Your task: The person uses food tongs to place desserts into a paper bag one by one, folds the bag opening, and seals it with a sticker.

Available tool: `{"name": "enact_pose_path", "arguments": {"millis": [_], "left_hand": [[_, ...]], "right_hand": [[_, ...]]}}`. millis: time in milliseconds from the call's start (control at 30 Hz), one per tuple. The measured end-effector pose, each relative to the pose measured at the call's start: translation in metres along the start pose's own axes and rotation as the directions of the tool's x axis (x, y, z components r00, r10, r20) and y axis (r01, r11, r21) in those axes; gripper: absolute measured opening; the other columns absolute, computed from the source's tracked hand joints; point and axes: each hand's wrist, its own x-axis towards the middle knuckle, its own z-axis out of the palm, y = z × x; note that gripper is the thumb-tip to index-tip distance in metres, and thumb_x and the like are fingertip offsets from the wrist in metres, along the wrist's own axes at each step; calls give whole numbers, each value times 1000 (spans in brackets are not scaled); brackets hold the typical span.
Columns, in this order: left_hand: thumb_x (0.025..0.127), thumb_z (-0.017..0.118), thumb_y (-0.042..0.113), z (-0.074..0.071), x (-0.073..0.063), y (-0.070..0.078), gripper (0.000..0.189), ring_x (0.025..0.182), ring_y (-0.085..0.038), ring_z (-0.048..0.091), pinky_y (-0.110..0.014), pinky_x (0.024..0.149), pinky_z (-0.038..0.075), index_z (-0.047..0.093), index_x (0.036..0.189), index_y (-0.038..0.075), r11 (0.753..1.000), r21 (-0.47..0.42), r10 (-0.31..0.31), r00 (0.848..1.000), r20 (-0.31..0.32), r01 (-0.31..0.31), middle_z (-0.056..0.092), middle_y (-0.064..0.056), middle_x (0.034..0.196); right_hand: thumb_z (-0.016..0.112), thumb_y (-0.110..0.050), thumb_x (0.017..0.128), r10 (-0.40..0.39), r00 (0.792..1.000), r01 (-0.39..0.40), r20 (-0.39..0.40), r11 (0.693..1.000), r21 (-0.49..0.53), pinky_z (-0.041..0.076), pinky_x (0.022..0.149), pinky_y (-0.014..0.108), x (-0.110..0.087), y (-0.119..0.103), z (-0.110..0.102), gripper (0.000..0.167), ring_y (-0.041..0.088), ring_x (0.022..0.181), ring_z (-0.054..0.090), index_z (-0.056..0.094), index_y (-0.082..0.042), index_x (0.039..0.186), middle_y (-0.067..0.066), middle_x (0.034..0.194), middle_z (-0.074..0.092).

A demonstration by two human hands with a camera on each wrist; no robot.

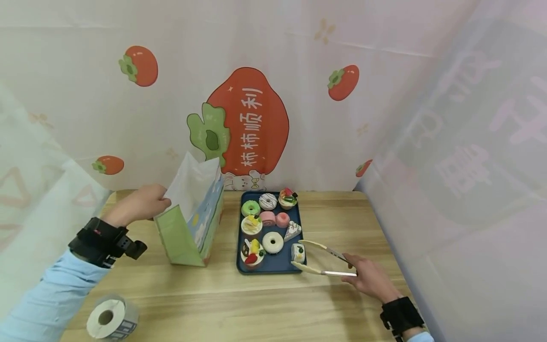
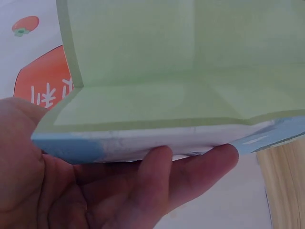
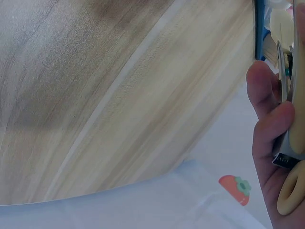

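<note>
The paper bag [image 1: 195,216], green with a blue printed side and a white interior, stood upright on the table with its mouth open, its rim held by the left hand [image 1: 143,204]. The tongs [image 1: 325,273], pale-tipped with metal arms, were gripped in the right hand [image 1: 371,277], their tips spread. Between those tips sat a small white cake [image 1: 298,253] with yellow and green bits, at the near right corner of the dark blue tray [image 1: 278,265]; contact could not be made out.
</note>
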Motion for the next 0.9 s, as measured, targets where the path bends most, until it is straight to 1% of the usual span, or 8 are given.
{"name": "enact_pose_path", "arguments": {"millis": [167, 267, 333, 500, 633, 700, 767, 900], "left_hand": [[102, 47, 8, 1, -4, 1, 26, 53, -16, 49, -35, 60, 41, 48, 76, 8, 1000, -7, 14, 1000, -20, -14, 44, -1, 63], [102, 47, 9, 3, -5, 1, 26, 53, -16, 51, -35, 61, 42, 47, 75, 8, 1000, -3, 19, 999, -33, -20, 44, -1, 63], [102, 48, 10, 5, -4, 0, 27, 53, -16, 51, -35, 62, 43, 47, 75, 9, 1000, -4, 20, 999, -39, -20, 44, -1, 63], [99, 50, 9, 13, -2, -2, 28, 51, -14, 47, -33, 57, 40, 49, 71, 11, 999, 4, 35, 996, -85, -35, 41, 3, 60], [97, 52, 7, 19, -3, -1, 18, 51, -15, 47, -33, 53, 40, 58, 80, 6, 999, 0, 35, 991, -131, -36, 43, 2, 61], [96, 52, 7, 21, -3, 1, 13, 52, -15, 48, -33, 53, 41, 60, 85, 5, 999, 1, 32, 988, -150, -33, 45, 0, 64], [95, 53, 7, 21, -3, 3, 12, 53, -16, 49, -33, 53, 41, 61, 87, 4, 1000, 13, 30, 986, -163, -28, 46, -1, 65], [94, 53, 7, 22, -4, 7, 10, 54, -16, 48, -32, 53, 39, 61, 88, 3, 999, 48, 32, 982, -186, -23, 47, -1, 66]], "right_hand": [[87, -24, 78, 15, 1000, -15, -10, 1000, -22, 41, 52, 26, 4, -2, -1, 56, 4, 60, 51, 67, 0, 124, 3, 87, 69], [87, -23, 77, 12, 1000, -13, -17, 999, -36, 39, 52, 25, 5, -1, -1, 52, 2, 58, 47, 69, -1, 121, -1, 82, 67], [87, -22, 78, 2, 1000, -3, -18, 1000, -17, 37, 51, 24, 5, -1, -1, 47, 1, 56, 44, 70, -2, 117, -5, 78, 63], [83, -20, 82, -1, 1000, 3, -16, 992, 129, 29, 49, 21, -1, -2, -3, 42, -3, 54, 32, 70, 1, 116, -14, 70, 50], [80, -13, 84, -10, 998, 28, -66, 959, 281, 28, 47, 19, 1, -11, -15, 48, -5, 53, 29, 65, 13, 122, -16, 65, 42], [80, -9, 84, -28, 994, 64, -108, 934, 350, 29, 45, 19, 7, -18, -24, 50, -5, 52, 30, 62, 18, 122, -15, 64, 42], [79, -6, 84, -44, 989, 98, -144, 915, 392, 29, 45, 19, 16, -25, -35, 50, -6, 52, 29, 60, 20, 124, -15, 65, 43], [77, -5, 87, -75, 982, 143, -172, 893, 427, 29, 46, 20, 39, -44, -58, 50, -4, 52, 31, 58, 18, 128, -14, 67, 44]]}}
